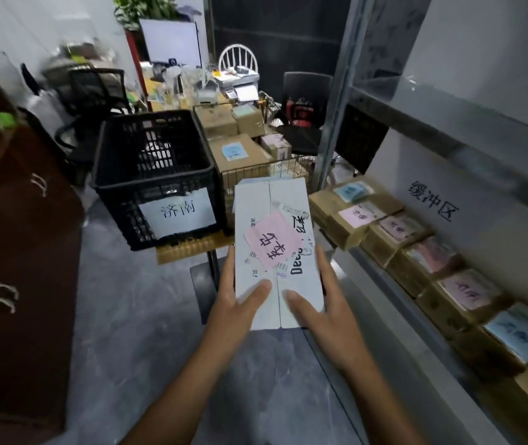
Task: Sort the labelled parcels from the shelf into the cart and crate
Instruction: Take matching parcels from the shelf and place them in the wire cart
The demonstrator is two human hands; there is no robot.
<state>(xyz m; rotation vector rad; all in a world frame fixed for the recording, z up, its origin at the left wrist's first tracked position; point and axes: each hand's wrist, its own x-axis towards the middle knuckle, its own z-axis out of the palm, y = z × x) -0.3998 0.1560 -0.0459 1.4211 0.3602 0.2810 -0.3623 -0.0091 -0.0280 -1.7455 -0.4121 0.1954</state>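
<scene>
Holding white parcel (275, 245) by near end w/ L hand (240, 300) & R hand (323, 300), fingers curled round sides, mid-air in front of crate (153, 175). Plenty more left on shelf (368, 271) at right; cart (249, 175) beyond part-filled. Prob. mid-task.

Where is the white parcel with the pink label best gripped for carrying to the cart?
By its two long side edges at the near end, one hand from each side, as the left hand and right hand do now. The white parcel is flat, long and narrow, so opposing hands likely clamp it steady.
</scene>
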